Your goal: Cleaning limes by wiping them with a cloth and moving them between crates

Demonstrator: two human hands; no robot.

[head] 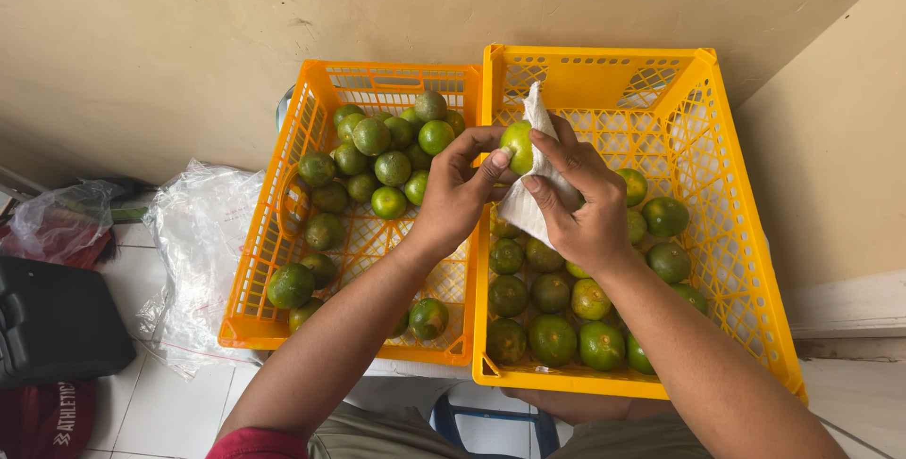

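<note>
My left hand [458, 197] holds a green citrus fruit [517, 141] by its fingertips above the seam between two orange-yellow crates. My right hand [580, 202] grips a white cloth [530, 197] and presses it against the fruit's right side. The left crate [267, 261] holds several green citrus fruits [377, 162], mostly toward its far end. The right crate [736, 261] holds several more green citrus fruits [557, 313], gathered near its front and right side under my right forearm.
A crumpled clear plastic bag [200, 242] lies left of the crates on the tiled floor. A black case [52, 317] and a dark red cloth item [47, 421] sit at far left. A beige wall [189, 44] stands behind; a blue stool frame [491, 421] shows below.
</note>
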